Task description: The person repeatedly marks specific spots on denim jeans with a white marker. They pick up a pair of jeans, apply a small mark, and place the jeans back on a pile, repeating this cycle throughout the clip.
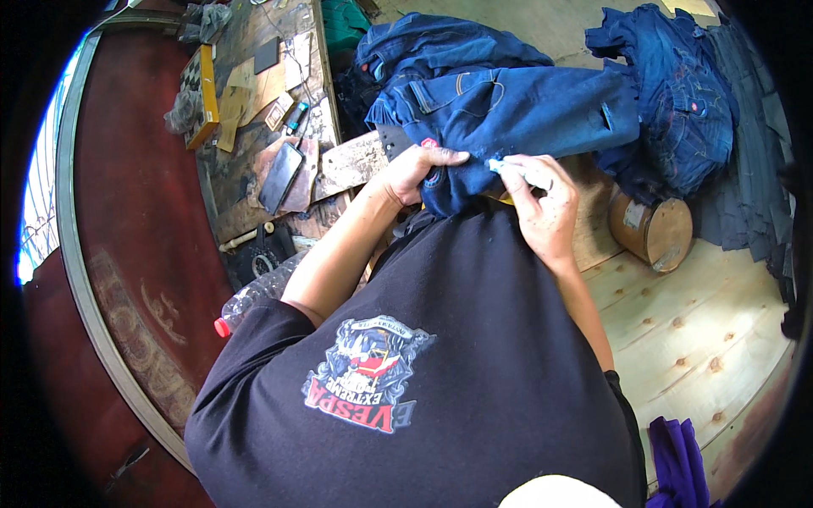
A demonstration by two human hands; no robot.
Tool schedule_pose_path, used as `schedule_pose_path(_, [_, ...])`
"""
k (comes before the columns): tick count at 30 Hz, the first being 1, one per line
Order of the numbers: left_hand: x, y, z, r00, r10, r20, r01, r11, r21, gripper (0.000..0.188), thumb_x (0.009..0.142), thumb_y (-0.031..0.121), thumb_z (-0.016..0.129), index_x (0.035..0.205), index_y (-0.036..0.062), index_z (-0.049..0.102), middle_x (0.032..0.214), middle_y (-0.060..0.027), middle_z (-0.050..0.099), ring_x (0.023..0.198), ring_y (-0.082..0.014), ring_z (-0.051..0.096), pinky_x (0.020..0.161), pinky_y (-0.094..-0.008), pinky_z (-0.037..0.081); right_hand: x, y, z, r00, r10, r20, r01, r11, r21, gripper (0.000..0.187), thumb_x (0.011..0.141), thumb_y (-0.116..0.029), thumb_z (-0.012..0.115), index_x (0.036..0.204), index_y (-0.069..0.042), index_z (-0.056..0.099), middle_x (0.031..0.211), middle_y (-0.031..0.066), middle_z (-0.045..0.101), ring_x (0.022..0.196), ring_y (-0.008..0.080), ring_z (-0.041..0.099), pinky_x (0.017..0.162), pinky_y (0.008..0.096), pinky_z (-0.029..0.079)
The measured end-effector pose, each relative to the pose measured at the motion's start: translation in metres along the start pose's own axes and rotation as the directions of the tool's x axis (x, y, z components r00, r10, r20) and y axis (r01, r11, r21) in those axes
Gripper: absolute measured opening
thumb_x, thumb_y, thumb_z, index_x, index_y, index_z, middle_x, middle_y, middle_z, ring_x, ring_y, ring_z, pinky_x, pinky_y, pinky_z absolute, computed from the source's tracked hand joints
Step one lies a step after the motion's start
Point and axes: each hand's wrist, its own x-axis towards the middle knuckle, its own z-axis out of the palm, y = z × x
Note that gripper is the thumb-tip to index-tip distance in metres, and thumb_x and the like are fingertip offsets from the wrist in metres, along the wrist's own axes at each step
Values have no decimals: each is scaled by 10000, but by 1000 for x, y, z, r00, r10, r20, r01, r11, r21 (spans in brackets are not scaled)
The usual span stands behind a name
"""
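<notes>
A pair of dark blue denim jeans (542, 102) lies in front of me, spread toward the right, with stitched pockets and a slit showing. My left hand (414, 173) grips the near end of the denim, thumb laid on top and fingers hidden beneath the cloth. Close to that thumb, my right hand (546, 203) pinches a small pale blue-white piece (494, 166) between thumb and fingers, its tip at the fabric. The piece looks like chalk, but it is too small to be sure. A red patch (429, 143) shows beside my left hand.
Left of me, a worn wooden workbench (237, 173) carries a phone (282, 176), a yellow-edged box (208, 97) and scraps. More denim (690, 106) hangs at the right, above a wooden spool (669, 233). A plastic bottle (258, 295) lies by my left elbow.
</notes>
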Motion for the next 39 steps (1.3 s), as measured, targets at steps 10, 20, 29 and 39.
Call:
schedule_pose_path(10, [-5, -2, 5, 999, 52, -15, -52, 998, 24, 419, 986, 27, 752, 1381, -90, 676, 1307, -198, 776, 1147, -290, 789, 1057, -435, 642, 0, 8, 0, 944, 301, -135, -294, 953, 72, 134, 1010, -79, 802, 1084, 33, 809, 1014, 84, 799, 878, 149, 743, 789, 300, 574])
schedule_pose_path(20, [-32, -12, 11, 989, 99, -107, -110, 988, -106, 425, 974, -31, 729, 1387, -103, 659, 1320, -224, 761, 1143, -317, 785, 1062, -465, 643, 6, -20, 15, 994, -95, 58, 99, 993, -66, 85, 966, -29, 803, 1036, 19, 801, 971, 135, 797, 863, 234, 769, 769, 332, 589])
schedule_pose_path(29, [-32, -19, 1, 992, 125, -33, -127, 990, -57, 564, 975, 9, 742, 1500, -98, 565, 1403, -242, 720, 1239, -329, 749, 1138, -491, 595, -1, -25, 10, 1000, -1, -27, -1, 998, -66, 94, 987, -58, 803, 1042, 17, 800, 954, 90, 785, 821, 191, 758, 751, 315, 581])
schedule_pose_path(39, [-34, -17, -2, 992, 108, -63, -111, 993, -33, 554, 952, -23, 761, 1479, -73, 598, 1374, -218, 743, 1198, -321, 767, 1101, -483, 619, -2, -25, 8, 978, 148, -145, -142, 989, 51, 94, 990, -34, 795, 1053, 35, 804, 973, 98, 793, 859, 183, 762, 792, 312, 584])
